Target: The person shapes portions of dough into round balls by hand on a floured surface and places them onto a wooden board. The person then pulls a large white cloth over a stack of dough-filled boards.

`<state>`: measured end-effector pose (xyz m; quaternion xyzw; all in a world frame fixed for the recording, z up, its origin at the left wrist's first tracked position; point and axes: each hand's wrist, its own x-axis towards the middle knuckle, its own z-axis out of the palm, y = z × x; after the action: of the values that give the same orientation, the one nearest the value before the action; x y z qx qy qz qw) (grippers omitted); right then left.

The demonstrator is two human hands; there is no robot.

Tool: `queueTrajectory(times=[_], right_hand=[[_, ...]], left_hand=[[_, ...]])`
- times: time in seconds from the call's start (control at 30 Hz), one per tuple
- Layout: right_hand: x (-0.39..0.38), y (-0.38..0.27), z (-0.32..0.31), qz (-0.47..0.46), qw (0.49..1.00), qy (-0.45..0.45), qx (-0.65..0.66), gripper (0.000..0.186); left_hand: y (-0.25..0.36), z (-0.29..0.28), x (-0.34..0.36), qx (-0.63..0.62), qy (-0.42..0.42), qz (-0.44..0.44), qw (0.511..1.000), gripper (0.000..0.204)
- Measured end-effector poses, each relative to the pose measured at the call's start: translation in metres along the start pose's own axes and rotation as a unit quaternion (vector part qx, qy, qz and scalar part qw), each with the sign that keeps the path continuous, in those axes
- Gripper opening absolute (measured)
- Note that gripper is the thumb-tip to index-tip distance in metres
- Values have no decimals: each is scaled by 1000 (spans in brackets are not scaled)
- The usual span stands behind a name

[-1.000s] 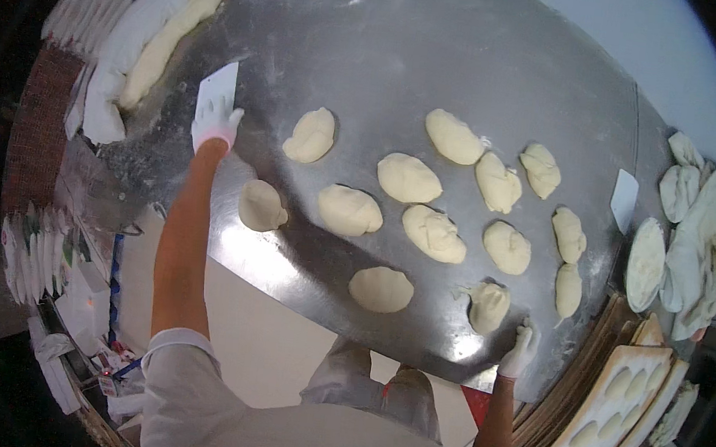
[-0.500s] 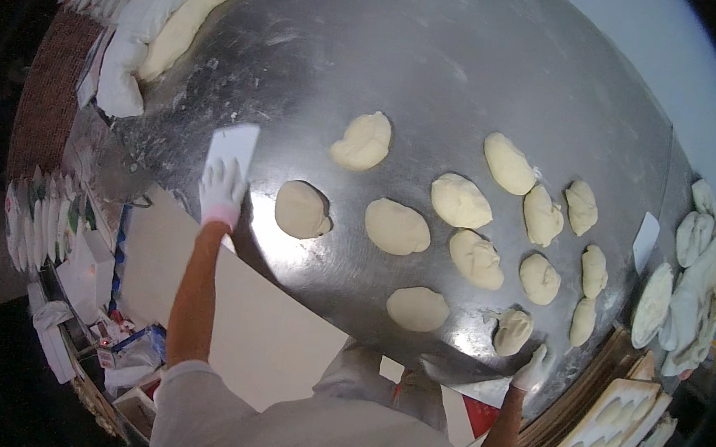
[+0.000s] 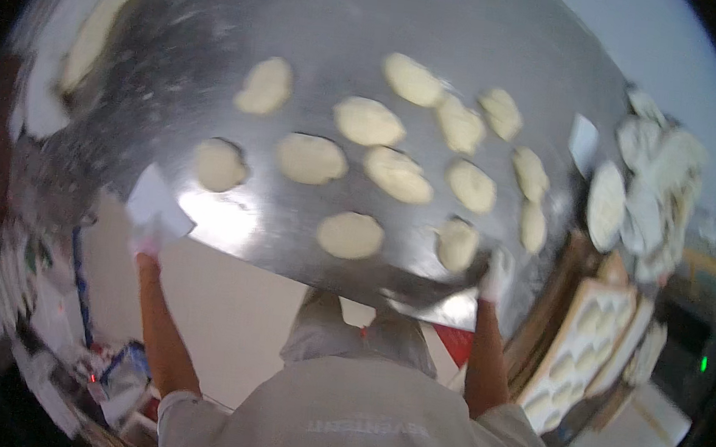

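My left hand (image 3: 148, 237), in a white glove, grips a flat white dough scraper (image 3: 156, 197) at the left front edge of the metal table (image 3: 308, 15). On the table lie several pale dough pieces. The round dough piece (image 3: 219, 165) is nearest to the scraper. My right hand (image 3: 498, 275), also gloved, rests at the table's front right with its fingers stretched forward, slightly blurred. Just left of it sits a lumpy dough piece (image 3: 457, 245). Between the two hands lies a smooth oval dough piece (image 3: 350, 236) close to the front edge.
A long dough strip (image 3: 108, 19) lies at the far left. To the right are another white scraper (image 3: 583, 143), bunched pale cloths (image 3: 663, 191) and a white tray (image 3: 579, 345) of shaped dough pieces. Packages and boxes (image 3: 119, 373) stand at the lower left.
The whole view has shifted, so the table and dough appear further up and left. My left hand has drawn the scraper back toward the table's front edge and turned it. The picture is blurrier.
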<state>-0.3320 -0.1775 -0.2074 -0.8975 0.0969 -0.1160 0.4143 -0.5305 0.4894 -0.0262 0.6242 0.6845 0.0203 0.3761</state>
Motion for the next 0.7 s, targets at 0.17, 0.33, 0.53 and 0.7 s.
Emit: queueTrajectory(times=[0.17, 0.33, 0.53, 0.7], right_hand=[[7, -25, -10, 78, 982, -80, 151, 33], [6, -67, -26, 45, 981, -138, 127, 42], [29, -98, -25, 0, 966, -220, 134, 63], [63, -80, -67, 225, 889, -154, 369, 56]], left_hand=[[-44, 28, -107, -96, -98, 215, 967, 40], [-87, 158, -217, 283, -282, 413, 819, 47], [-31, 357, -361, 237, -396, 451, 764, 37], [-9, 340, -413, 119, -377, 416, 819, 35]])
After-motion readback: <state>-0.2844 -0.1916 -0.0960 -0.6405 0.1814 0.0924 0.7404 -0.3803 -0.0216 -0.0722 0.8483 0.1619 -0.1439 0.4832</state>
